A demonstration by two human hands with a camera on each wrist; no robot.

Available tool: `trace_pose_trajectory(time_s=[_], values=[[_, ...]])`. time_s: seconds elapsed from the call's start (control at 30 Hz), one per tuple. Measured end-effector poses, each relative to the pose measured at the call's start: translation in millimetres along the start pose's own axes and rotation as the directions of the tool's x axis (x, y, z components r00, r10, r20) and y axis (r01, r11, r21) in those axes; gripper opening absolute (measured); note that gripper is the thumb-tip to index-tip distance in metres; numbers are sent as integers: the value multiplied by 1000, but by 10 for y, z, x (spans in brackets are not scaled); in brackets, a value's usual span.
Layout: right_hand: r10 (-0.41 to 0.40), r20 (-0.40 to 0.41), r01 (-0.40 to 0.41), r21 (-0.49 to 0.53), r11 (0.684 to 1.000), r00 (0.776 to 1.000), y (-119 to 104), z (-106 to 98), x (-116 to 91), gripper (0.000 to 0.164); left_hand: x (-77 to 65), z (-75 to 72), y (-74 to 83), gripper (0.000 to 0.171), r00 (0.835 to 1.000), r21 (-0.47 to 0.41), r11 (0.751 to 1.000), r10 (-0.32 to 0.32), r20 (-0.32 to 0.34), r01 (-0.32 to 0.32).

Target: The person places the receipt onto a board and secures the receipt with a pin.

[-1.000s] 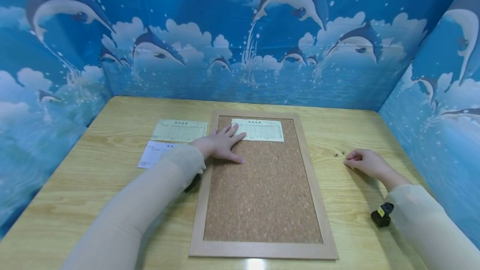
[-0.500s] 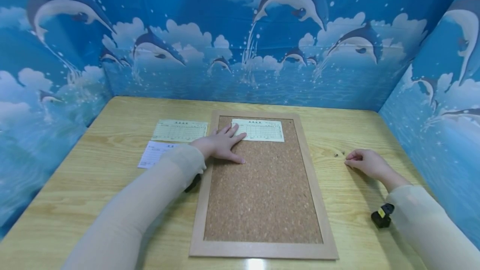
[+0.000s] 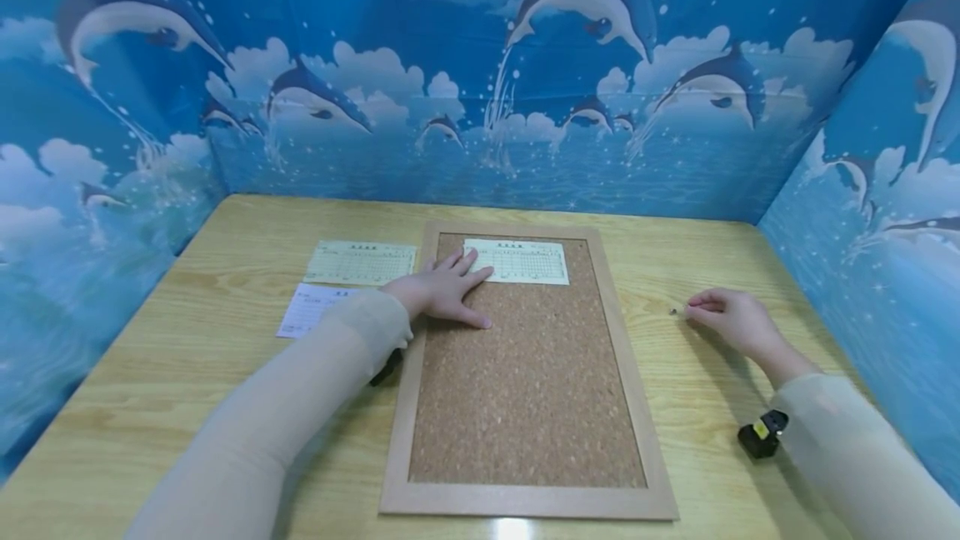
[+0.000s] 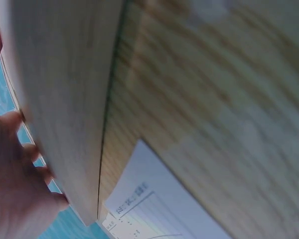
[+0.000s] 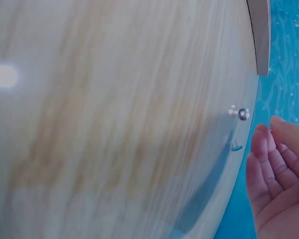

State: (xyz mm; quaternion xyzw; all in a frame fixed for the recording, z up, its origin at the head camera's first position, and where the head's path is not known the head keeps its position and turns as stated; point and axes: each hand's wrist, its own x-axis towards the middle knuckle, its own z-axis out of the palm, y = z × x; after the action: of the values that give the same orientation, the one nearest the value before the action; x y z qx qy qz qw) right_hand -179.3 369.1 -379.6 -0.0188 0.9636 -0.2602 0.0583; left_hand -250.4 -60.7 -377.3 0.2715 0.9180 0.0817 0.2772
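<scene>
My left hand [image 3: 447,292] lies spread on the framed corkboard [image 3: 525,390], its fingertips over the left edge of a pale green printed slip [image 3: 525,263]. In the left wrist view, the fingers [image 4: 52,199] reach over the board's frame. Right of the board, my right hand [image 3: 731,323] hovers close over the table, fingers bent, beside a small thumbtack [image 3: 672,312]. The right wrist view shows a silver-headed thumbtack [image 5: 243,114] and a second tack [image 5: 236,146] on the wood, just off the fingertips. I see nothing between thumb and fingers there.
Left of the board lie another green slip [image 3: 360,262] and a white printed slip [image 3: 311,309], partly under the left sleeve. Dolphin-print sheets [image 3: 480,148] wall in the wooden table [image 3: 165,357] at the back and sides. A black device [image 3: 761,433] sits at the right wrist.
My right hand has shifted slightly up and left, toward the tacks, and its fingers now cover the spot where the farther tack showed. The left hand has stayed in place.
</scene>
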Motion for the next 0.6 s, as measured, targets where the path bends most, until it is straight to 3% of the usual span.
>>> trace_pose_trajectory(time_s=[0.27,0.6], values=[[-18,-50,20,52,998,999,-136,34,-15,38,3,-4,4,96,1000,3,1000,5,-3,-5],[-16,-20,19,129,991,1000,-307,80,10,38,-18,-5,13,95,1000,-11,1000,-1,-3,1]])
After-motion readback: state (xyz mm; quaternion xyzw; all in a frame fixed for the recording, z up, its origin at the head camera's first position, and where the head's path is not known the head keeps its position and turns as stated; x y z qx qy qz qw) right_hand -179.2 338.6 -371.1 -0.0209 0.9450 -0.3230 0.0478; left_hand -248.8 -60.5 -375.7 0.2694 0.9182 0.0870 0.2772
